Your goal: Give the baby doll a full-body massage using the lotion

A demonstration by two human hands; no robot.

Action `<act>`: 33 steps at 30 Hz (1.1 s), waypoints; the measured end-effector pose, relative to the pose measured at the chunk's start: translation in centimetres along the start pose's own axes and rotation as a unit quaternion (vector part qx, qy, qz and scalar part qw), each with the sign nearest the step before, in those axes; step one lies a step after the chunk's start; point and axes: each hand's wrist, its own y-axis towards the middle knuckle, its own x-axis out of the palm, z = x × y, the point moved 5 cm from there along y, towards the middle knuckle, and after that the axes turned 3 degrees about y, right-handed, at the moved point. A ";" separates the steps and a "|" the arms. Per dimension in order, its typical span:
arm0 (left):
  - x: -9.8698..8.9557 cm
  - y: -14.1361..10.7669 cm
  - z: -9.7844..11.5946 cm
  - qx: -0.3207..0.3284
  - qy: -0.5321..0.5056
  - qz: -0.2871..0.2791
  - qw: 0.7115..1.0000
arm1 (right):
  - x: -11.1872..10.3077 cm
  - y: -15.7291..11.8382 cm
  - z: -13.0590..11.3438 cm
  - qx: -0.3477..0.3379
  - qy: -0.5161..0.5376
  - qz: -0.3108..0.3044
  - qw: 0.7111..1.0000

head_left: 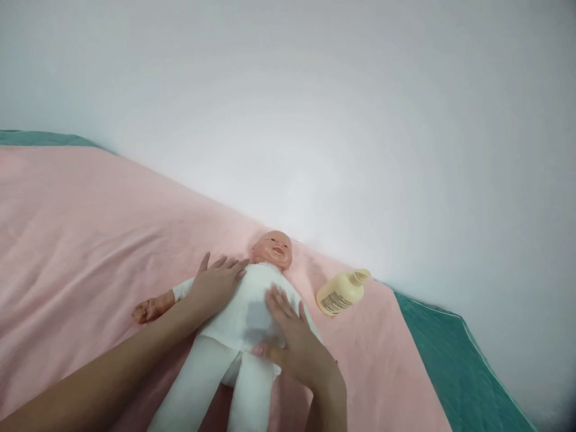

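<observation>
A baby doll (274,249) in white clothes lies on its back on a pink cloth (90,240), its head toward the wall. My left hand (220,283) rests on the doll's shoulder and upper chest at the left, fingers spread. On the right side of its belly lies my right hand (294,339), fingers apart. Between my hands a grey patch (261,318) shows on the white shirt. The doll's bare hand (150,310) sticks out past my left forearm. A pale yellow pump bottle (342,293) stands to the right of the doll.
Behind the cloth rises a plain white wall (288,120). A green sheet (454,360) shows beyond the pink cloth at the right, and a strip of green also shows at the far left. Wrinkles run across the pink cloth on the left.
</observation>
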 end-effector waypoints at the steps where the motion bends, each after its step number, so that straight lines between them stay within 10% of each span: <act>1: 0.1 0.1 -0.2 -0.001 -0.001 -0.005 1.000 | 0.5 -0.1 -1.2 -0.043 0.000 -0.007 0.999; 6: -0.2 0.0 -0.6 0.001 -0.005 -0.031 1.000 | 2.8 0.4 -4.3 -0.153 -0.024 -0.026 0.988; 24: -0.6 0.2 -0.8 0.001 -0.022 -0.066 0.998 | 1.3 4.1 3.5 0.093 -0.050 0.151 0.983; 33: -0.9 0.2 -0.2 0.032 -0.003 0.008 0.999 | 1.7 3.9 2.9 0.056 -0.036 0.215 0.974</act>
